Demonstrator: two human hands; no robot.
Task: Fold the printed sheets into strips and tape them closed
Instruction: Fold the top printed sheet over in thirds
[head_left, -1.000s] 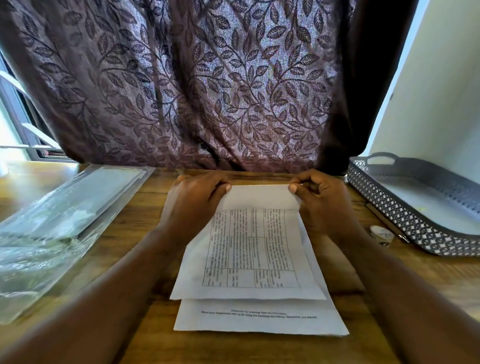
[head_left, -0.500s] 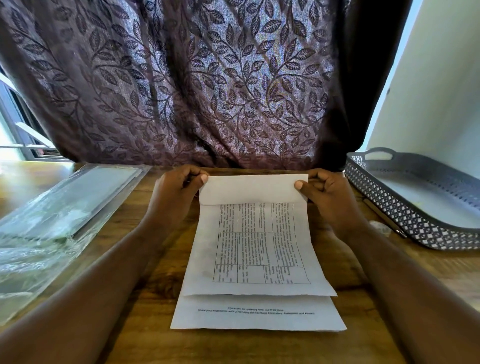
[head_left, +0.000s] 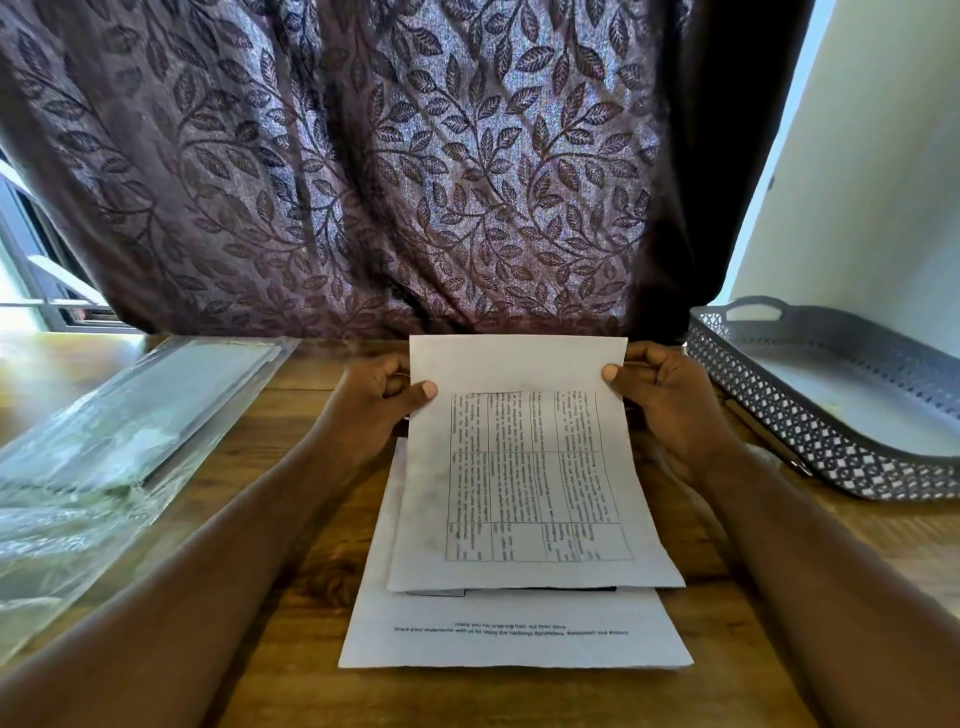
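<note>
2 bare forearms (head_left: 218, 551), bare hands: left hand (head_left: 371, 410), right hand (head_left: 670, 405) (thumbnails cut short, plain).

Single head-worn wide-angle cam, looking forward and down over the forearms at the wooden surface (head_left: 291, 519), close in, curtain (head_left: 363, 166) filling the top half, no second view.

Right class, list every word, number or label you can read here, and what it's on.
Lower sheet: "Share your experience with us by using the hashtags", tags after it blurred.
Lower sheet, line above: seems "Thank you for ordering from our", end blurred.
Top sheet: table text, too small to read.
Tray: no text seen.
</note>
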